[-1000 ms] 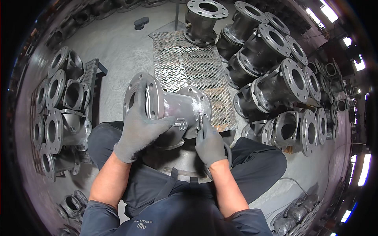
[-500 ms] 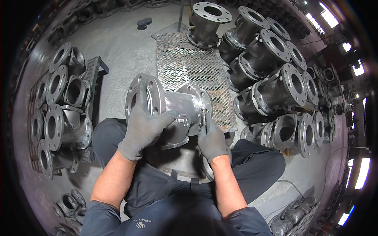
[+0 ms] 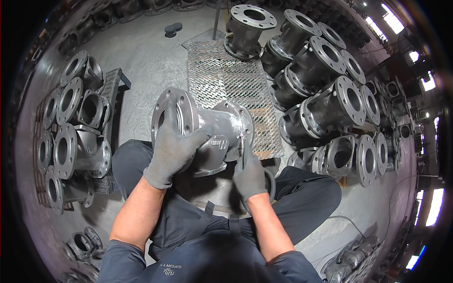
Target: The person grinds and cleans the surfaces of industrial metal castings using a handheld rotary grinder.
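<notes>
A grey cast-metal valve body (image 3: 212,123) with a round bolt-holed flange at each end lies in front of me, between my bent legs. My left hand (image 3: 175,151), in a grey glove, is closed on its left flange, with the fingers along the flange and the thumb on the barrel. My gloved right hand (image 3: 250,177) is wrapped round a slim air tool (image 3: 243,145), mostly hidden by the fingers. The tool's narrow tip meets the body just beside the right flange, where the metal looks bright. A dark hose (image 3: 272,183) curves beside the right hand.
Flanged valve bodies (image 3: 330,101) are stacked close on my right, and more (image 3: 71,146) sit on a rack at the left. A ridged metal plate (image 3: 207,70) lies ahead, with an upright body (image 3: 247,35) at its far end. A cable (image 3: 347,219) crosses the floor at the lower right.
My right hand has drawn back slightly toward me, and the hose now shows at its right side. The valve body has rolled a little; my left hand keeps its hold.
</notes>
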The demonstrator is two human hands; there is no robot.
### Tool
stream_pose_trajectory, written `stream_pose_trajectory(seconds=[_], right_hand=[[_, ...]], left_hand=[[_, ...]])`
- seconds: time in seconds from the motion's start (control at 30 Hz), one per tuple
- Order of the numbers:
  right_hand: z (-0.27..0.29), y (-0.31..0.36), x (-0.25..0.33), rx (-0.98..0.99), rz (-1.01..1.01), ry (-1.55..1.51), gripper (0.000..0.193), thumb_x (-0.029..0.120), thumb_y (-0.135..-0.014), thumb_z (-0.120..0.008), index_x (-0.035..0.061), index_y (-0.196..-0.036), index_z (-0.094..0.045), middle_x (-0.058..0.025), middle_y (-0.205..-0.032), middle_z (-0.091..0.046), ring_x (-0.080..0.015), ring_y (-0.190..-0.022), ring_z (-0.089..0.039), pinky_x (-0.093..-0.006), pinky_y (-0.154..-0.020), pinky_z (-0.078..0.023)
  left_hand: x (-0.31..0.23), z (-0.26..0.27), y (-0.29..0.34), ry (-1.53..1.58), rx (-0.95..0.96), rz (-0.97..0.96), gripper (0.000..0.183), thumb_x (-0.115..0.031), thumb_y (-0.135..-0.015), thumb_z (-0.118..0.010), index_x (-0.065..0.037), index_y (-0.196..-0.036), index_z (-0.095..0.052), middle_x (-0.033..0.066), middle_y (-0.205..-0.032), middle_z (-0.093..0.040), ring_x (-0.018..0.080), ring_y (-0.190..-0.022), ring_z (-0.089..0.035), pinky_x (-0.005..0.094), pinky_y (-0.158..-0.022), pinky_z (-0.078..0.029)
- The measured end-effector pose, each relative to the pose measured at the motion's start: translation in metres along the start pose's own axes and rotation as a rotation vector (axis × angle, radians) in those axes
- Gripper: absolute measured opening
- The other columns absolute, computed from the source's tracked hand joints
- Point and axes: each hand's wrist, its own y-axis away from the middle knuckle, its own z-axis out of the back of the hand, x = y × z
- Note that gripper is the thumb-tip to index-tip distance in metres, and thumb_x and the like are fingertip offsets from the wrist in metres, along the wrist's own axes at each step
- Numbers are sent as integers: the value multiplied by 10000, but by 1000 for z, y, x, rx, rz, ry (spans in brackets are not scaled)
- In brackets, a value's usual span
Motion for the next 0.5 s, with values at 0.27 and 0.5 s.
stream_pose_trajectory(seconds=[0.27,0.5], right_hand=[[-44,11,-27,-139,323,126,731,4,-917,-624,-134,-1609,-433,-355,-1626,-430,-431,-1082,-634,-466,-937,-574],[-48,7,-19,-139,161,-109,684,-9,-953,-598,-85,-1618,-456,-369,-1590,-466,-460,-1065,-641,-513,-890,-590]], left_hand=[[-3,-2,-3,-147,12,-111,1135,-216,-861,-875,214,-1653,-186,239,-1332,-687,259,-1202,-694,345,-1055,-551],[-9,-7,-6,16,-1,-67,959,-193,-892,-865,158,-1603,-326,170,-1248,-717,210,-1122,-705,338,-990,-574]])
